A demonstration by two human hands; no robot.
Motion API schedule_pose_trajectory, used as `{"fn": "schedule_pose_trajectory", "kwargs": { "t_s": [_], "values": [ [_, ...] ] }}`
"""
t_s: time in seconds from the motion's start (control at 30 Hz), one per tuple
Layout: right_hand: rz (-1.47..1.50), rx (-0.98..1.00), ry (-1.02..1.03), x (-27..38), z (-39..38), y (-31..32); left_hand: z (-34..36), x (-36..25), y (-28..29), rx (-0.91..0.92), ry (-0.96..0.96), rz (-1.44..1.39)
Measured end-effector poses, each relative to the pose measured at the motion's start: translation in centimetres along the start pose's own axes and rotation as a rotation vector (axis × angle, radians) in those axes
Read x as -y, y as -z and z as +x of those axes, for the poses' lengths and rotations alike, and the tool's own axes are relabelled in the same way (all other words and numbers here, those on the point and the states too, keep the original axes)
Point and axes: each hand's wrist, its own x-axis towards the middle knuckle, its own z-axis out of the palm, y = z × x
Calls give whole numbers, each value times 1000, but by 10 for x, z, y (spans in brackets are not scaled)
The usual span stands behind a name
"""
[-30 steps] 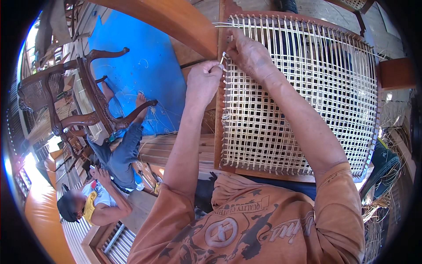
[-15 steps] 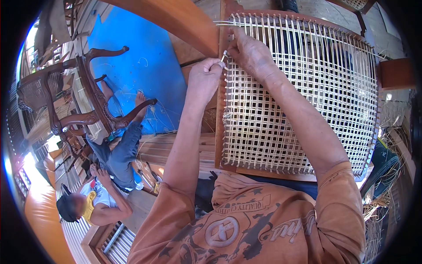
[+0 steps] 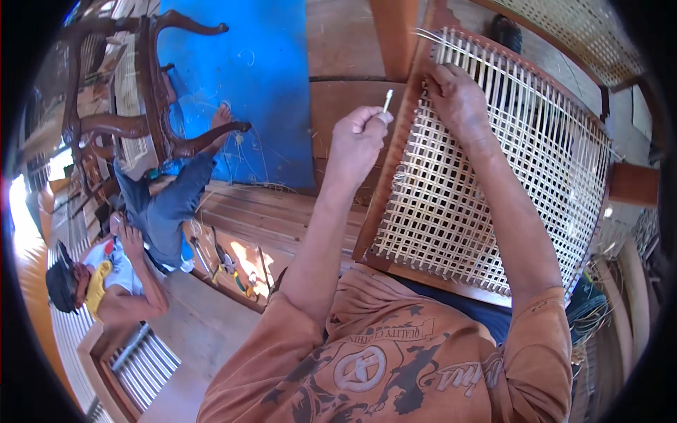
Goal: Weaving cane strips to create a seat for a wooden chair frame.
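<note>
A short pale peg-like stick (image 3: pixel 388 99) points upward from my left hand (image 3: pixel 358 144), pinched between thumb and fingers. That hand hovers just left of the wooden frame (image 3: pixel 381 222), touching none of it. Woven pale cane (image 3: pixel 451 218) fills the frame, dense in the near part and looser toward the far edge. My right hand (image 3: pixel 458 102) rests on the cane at the frame's upper left edge, its fingers bent together there. Whatever lies between those fingertips is hidden. Loose cane ends (image 3: pixel 427 34) stick out past the far left corner.
A blue sheet (image 3: pixel 240 70) covers floor to the left, with a carved dark chair frame (image 3: pixel 151 92) on its side. A seated person (image 3: pixel 134 275) in a dark hat works there. Several hand tools (image 3: pixel 236 271) lie nearby. Another cane panel (image 3: pixel 585 28) stands far right.
My left hand has drawn away from the frame edge with the pale stick, now pointing up. My right hand has shifted slightly along the edge toward me. The whole view has turned.
</note>
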Motion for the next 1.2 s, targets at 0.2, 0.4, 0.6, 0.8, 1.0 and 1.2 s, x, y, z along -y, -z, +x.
{"fn": "schedule_pose_trajectory", "kwargs": {
  "t_s": [0.2, 0.4, 0.6, 0.8, 1.0, 1.2],
  "values": [
    [-29, -61, 49, 4, 1, -3, 4, 9, 5, -2, -43, -56],
    [-44, -62, 55, 7, 0, -2, 7, 17, 9, -6, -40, -140],
    [12, -23, 89, 8, 0, 2, 9, 19, 11, -23, -48, -188],
    [12, -12, 116, 7, 1, 4, 12, 17, 14, -12, -5, -217],
    [-119, 61, 234, 9, 1, 8, 9, 14, 14, 7, -15, -235],
    [136, 175, 147, 0, 3, 21, 5, 12, 16, -5, -59, -284]
  ]
}}
